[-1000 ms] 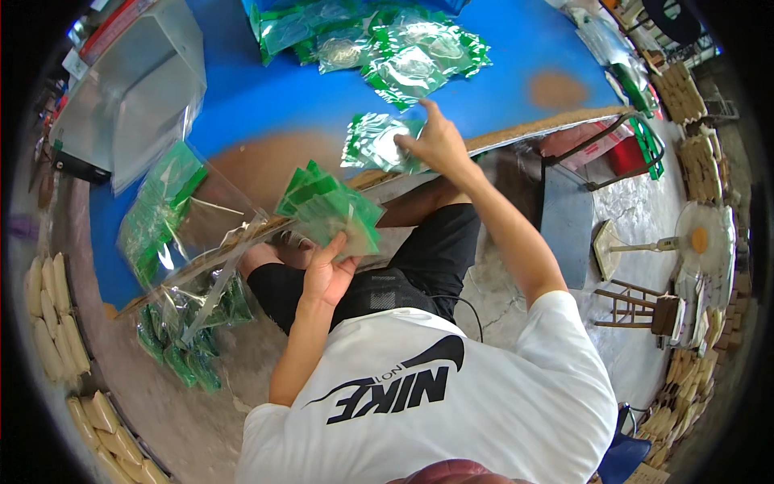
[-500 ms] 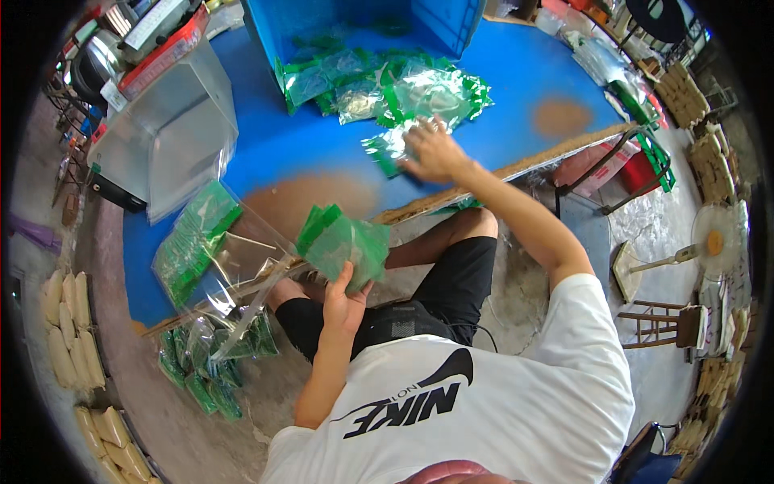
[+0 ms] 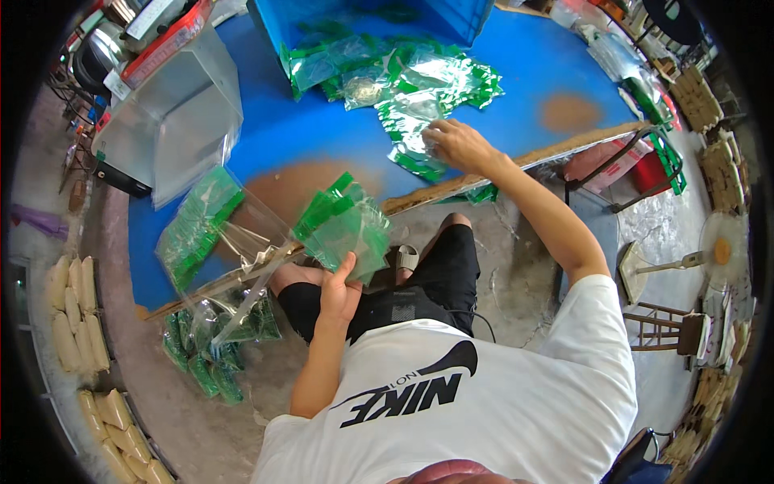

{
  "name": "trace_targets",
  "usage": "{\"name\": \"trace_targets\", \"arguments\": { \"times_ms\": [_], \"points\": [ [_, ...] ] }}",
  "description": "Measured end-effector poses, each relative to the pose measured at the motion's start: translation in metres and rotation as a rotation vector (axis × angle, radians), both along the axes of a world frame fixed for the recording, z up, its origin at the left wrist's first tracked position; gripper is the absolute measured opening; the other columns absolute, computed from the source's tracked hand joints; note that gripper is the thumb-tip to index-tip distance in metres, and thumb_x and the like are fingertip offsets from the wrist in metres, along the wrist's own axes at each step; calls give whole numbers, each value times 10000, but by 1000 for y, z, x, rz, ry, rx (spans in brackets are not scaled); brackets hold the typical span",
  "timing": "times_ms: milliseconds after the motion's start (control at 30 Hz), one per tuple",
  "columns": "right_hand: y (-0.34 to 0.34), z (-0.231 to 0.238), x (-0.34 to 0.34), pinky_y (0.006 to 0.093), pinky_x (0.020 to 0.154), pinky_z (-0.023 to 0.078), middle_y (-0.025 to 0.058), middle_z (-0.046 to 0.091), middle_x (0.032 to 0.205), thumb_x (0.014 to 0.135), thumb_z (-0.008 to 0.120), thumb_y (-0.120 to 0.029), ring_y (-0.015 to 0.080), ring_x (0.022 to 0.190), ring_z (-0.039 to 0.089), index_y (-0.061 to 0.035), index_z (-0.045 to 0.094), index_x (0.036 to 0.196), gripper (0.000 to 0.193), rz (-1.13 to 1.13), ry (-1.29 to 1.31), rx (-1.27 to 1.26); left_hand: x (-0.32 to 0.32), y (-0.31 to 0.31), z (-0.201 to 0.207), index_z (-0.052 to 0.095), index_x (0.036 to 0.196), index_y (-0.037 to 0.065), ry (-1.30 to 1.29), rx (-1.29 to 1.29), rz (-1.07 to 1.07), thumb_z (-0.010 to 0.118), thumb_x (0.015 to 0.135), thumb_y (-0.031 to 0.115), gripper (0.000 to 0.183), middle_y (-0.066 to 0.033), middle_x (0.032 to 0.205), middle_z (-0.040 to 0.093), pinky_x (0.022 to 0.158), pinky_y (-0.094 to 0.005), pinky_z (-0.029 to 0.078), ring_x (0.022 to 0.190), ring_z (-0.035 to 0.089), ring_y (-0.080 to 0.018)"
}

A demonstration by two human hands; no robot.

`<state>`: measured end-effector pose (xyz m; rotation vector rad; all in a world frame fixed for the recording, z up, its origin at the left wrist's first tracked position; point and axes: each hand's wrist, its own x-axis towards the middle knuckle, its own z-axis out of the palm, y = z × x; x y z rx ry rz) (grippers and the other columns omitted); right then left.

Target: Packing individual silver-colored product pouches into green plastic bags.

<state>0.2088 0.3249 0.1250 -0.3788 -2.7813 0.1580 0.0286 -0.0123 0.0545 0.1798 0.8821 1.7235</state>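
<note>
My left hand (image 3: pixel 339 294) grips a fanned stack of flat green-and-clear plastic bags (image 3: pixel 348 230) above my lap, thumb on top. Over the table's near edge, my right hand (image 3: pixel 468 148) has its fingers bent against the right side of a shiny green-and-clear plastic bag (image 3: pixel 409 123). This bag lies at the front of a loose pile of similar bags (image 3: pixel 439 71), which spills from the mouth of a blue crate (image 3: pixel 270 40). The tips of my right fingers are partly hidden.
The blue table (image 3: pixel 516 121) has brown worn patches and a rough front edge. At left stand a clear plastic bin (image 3: pixel 197 121) and a large clear bag with green packets (image 3: pixel 197 230). More green packets (image 3: pixel 214 355) lie below. A fan (image 3: pixel 717 250) and wooden stool (image 3: pixel 677 331) are at right.
My right hand has shifted to the right side of the front bag, its fingers now bent. The bags in my left hand are fanned wider and stand more upright.
</note>
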Motion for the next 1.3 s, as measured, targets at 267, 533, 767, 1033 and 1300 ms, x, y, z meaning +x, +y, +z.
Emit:
{"name": "trace_targets", "arguments": {
  "times_ms": [267,533,767,1033,1300],
  "points": [
    [-115,-13,-62,449,696,534,191,683,876,872,723,-250,371,773,679,9,638,935,279,-190,268,-470,13,13,-12,537,1303,74,-58,-46,-5,647,975,217,374,-66,1239,640,707,-393,534,1046,645,-227],
    [-114,-9,-19,442,907,491,190,645,1174,859,583,-13,390,1067,599,8,634,1165,311,-118,303,-294,18,21,18,510,1368,74,-100,-38,25,680,951,165,460,-63,1308,610,990,-406,498,1203,590,-228],
    [-38,21,-65,464,930,503,218,624,1229,837,543,7,370,1057,630,-87,602,1297,474,-241,234,-625,6,7,15,501,1356,39,-113,-20,10,657,925,34,459,-72,1313,587,1065,-421,456,1228,568,-226],
    [134,14,-74,510,936,522,253,562,1267,916,621,-318,431,1141,612,-157,511,1378,500,-556,-296,-76,4,-21,18,471,1399,59,-155,30,-26,682,866,-10,577,-77,1348,576,1094,-437,431,1274,545,-256],
    [-19,0,-107,443,734,571,232,643,988,859,655,-590,381,879,688,35,644,1081,663,-501,-166,65,-4,-22,19,487,1380,49,-197,-36,1,661,880,-22,534,-78,1338,574,1096,-432,428,1262,548,-258]
  ]
}}
